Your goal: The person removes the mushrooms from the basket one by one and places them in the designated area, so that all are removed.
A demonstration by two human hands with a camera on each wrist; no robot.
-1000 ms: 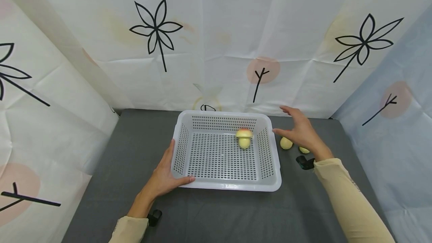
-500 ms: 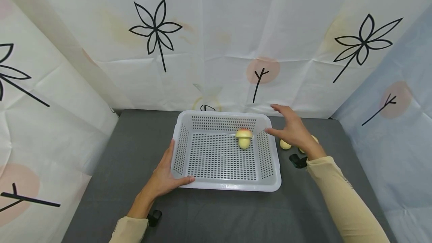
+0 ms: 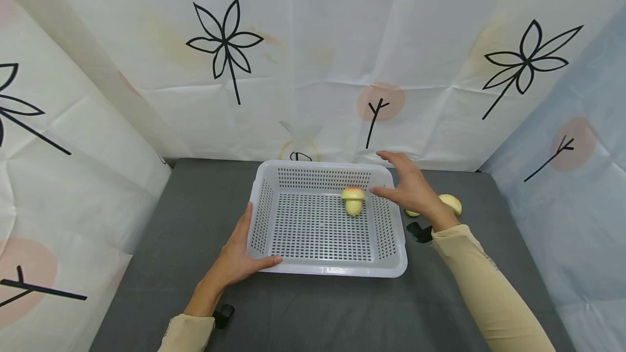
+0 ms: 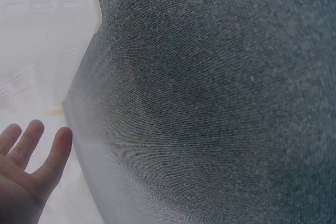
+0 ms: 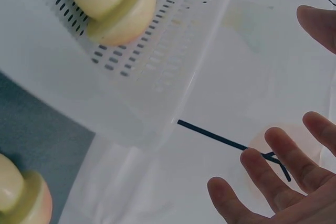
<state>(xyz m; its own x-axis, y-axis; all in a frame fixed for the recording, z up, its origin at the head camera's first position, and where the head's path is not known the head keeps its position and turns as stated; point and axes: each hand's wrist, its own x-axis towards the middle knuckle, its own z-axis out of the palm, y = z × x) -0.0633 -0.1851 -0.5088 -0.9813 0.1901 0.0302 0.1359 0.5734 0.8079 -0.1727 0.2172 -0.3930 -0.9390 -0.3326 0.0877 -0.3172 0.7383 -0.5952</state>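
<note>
A white plastic basket (image 3: pixel 323 232) with slotted walls and floor stands on the grey table. Inside it, towards the right, lies a toy mushroom (image 3: pixel 353 201) with a yellow stem and reddish cap. My left hand (image 3: pixel 238 257) rests at the basket's left front corner, thumb along the front rim and fingers along the left side. Over the right rim, my right hand (image 3: pixel 413 189) has its thumb and fingers spread, nothing between them. Two more yellow mushroom pieces lie right of the basket: one (image 3: pixel 451 203) beside the right wrist, another (image 3: pixel 412 213) mostly hidden beneath the hand.
Grey cloth covers the table (image 3: pixel 303 314). A white patterned curtain (image 3: pixel 313 69) hangs behind it, with further cloth panels at the left (image 3: pixel 88 189) and right (image 3: pixel 577 205). A black wrist strap piece (image 3: pixel 419 232) sits below the right hand.
My right hand has moved left, from beside the basket to above its right rim. One mushroom is less covered by the arm, another more. The left hand and basket have stayed put.
</note>
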